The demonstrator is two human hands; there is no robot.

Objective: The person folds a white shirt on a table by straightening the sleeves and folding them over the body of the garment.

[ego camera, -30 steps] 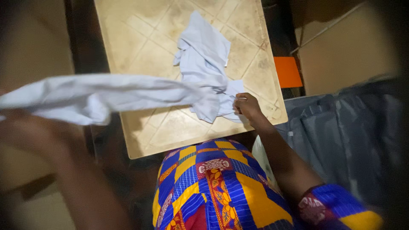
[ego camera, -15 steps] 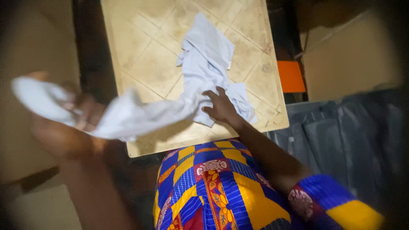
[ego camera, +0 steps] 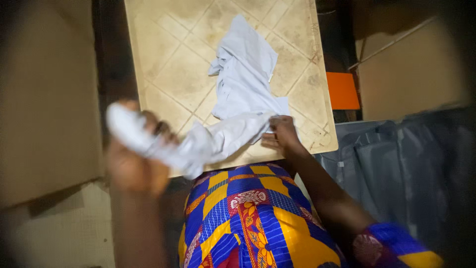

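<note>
A pale blue-white garment [ego camera: 245, 82] lies crumpled on a cream plastic table [ego camera: 163, 44] with a diamond pattern. One long part of the cloth stretches off the table's near edge to the left. My left hand [ego camera: 136, 159] is raised and blurred, closed around the end of that stretched part. My right hand [ego camera: 280, 134] rests on the table near the front right corner, fingers pressing the garment's lower edge against the surface.
My lap in a blue, yellow and red patterned fabric [ego camera: 248, 218] sits just below the table. A dark grey bag [ego camera: 401, 168] lies at the right. An orange object [ego camera: 342, 92] shows beyond the table's right edge. Brown cardboard [ego camera: 44, 99] stands at the left.
My left hand has swung in from the far left toward the table, shortening the stretched cloth. My right hand has stayed on the garment near the table's front edge.
</note>
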